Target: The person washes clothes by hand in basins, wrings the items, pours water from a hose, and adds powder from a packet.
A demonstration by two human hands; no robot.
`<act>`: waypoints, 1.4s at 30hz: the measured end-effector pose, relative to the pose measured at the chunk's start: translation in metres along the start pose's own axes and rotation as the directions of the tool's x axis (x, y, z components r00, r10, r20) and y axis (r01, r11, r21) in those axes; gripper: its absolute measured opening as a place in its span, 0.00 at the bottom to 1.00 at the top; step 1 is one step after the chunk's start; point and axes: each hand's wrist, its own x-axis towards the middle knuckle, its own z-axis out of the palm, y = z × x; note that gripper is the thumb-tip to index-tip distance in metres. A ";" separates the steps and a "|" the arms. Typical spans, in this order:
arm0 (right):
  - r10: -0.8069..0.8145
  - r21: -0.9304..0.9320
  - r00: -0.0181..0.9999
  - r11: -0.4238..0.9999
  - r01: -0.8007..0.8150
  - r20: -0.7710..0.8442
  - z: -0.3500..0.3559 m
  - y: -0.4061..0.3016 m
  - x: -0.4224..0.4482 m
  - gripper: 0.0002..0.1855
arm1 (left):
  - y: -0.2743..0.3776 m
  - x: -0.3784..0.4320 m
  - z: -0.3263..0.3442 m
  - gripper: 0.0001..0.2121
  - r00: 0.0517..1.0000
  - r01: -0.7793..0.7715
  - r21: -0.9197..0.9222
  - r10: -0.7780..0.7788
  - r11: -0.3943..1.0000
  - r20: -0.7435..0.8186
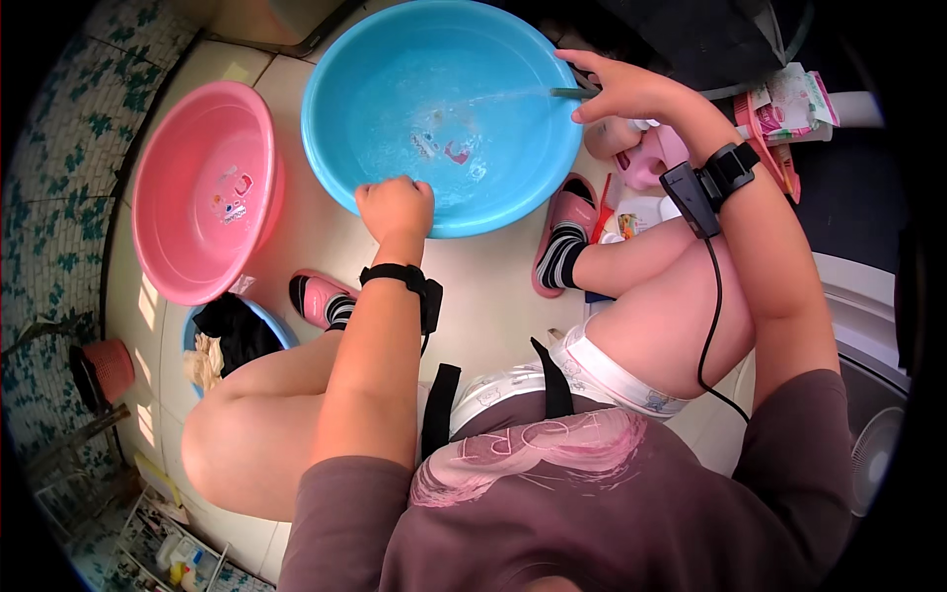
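A large blue plastic basin (pixel 348 81) stands on the floor in front of me, with shallow, rippling water inside. My left hand (pixel 397 211) is closed over its near rim; the fingertips are hidden. At the right rim, my right hand (pixel 618 87) surrounds a thin green hose (pixel 570 93), fingers spread above it and thumb below. A fine jet of water runs from the hose end into the basin. Printed pictures show on the basin's bottom, under the water.
To the left, a pink basin (pixel 174 185) leans tilted above a smaller blue basin (pixel 285 329) holding dark cloth (pixel 237 333). Bottles (pixel 640 214) and a pink container (pixel 651 159) crowd the right. My slippered feet flank the blue basin. A wire rack (pixel 166 547) stands lower left.
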 end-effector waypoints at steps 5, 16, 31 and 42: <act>-0.162 0.113 0.987 0.981 0.159 0.018 -0.067 -0.029 -0.019 0.31 | 0.004 0.003 0.000 0.18 0.994 -0.026 0.035 0.022 0.999 0.105; -0.055 -0.438 0.823 0.866 -0.243 -0.565 -0.322 -0.005 0.005 0.33 | 0.008 0.003 -0.006 0.15 0.994 -0.058 0.045 0.053 0.997 0.101; -0.501 -0.543 0.333 0.365 -0.756 -0.799 -0.523 0.054 0.151 0.34 | -0.002 0.006 -0.006 0.07 0.999 -0.049 -0.126 0.047 0.991 -0.017; -0.267 -0.764 0.733 0.402 -0.505 -0.626 -0.635 0.090 0.139 0.23 | 0.006 0.006 0.001 0.07 1.000 0.026 -0.188 -0.028 0.982 -0.010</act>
